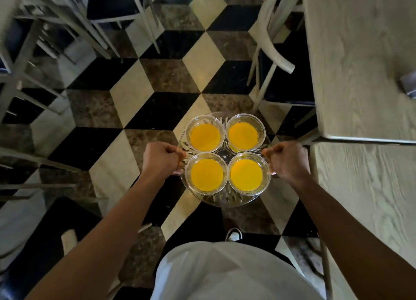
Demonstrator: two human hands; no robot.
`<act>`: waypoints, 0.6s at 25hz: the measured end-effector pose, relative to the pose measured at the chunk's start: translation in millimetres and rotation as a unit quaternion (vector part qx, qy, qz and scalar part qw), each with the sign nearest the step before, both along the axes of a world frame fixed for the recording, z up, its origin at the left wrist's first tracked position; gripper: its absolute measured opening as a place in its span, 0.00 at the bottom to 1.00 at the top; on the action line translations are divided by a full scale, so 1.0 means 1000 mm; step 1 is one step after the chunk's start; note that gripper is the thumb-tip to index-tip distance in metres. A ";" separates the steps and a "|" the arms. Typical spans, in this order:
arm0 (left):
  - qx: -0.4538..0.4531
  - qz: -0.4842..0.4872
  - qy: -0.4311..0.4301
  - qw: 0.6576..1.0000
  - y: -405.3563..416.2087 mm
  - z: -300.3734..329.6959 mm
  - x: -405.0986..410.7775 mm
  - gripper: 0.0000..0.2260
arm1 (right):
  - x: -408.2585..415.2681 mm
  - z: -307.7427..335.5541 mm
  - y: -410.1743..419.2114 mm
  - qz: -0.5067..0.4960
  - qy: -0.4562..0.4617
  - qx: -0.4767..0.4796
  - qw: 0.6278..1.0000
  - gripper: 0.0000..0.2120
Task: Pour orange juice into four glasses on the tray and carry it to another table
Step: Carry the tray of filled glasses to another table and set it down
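— From the head camera, where do we have the tray (216,199)?

— We hold it in the air above the checkered floor (139,97), in front of our white shirt (225,270). Our left hand (161,158) is clamped on the tray's left edge, our right hand (289,159) on its right edge.

— And the glasses?

— Four glasses (205,137) stand on the tray, two by two, rims touching, each holding orange juice (246,175).

— What lies around the tray?

— A pale wooden worktop (360,63) to its right, a chair (273,52) beyond it on that side, more chairs (56,29) to its far left, and our shoe (234,234) just below it.
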State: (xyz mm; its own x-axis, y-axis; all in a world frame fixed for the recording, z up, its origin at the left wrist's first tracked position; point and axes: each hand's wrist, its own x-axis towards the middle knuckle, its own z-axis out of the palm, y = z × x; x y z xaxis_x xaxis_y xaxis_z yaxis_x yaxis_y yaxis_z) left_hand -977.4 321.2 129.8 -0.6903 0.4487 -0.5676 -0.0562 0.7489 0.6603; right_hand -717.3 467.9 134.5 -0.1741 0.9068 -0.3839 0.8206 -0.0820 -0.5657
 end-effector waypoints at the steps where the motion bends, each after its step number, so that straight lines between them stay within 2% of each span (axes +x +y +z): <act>1: -0.001 -0.001 0.004 1.000 0.011 0.000 -0.009 0.09 | -0.009 0.000 0.008 -0.002 0.000 -0.001 1.000 0.06; 8: 0.009 -0.038 0.007 0.999 0.077 0.001 -0.075 0.10 | -0.067 0.004 0.064 -0.037 0.017 -0.009 0.999 0.07; 15: 0.004 -0.033 0.001 0.999 0.133 -0.001 -0.123 0.11 | -0.116 -0.005 0.121 -0.040 0.012 -0.010 0.999 0.09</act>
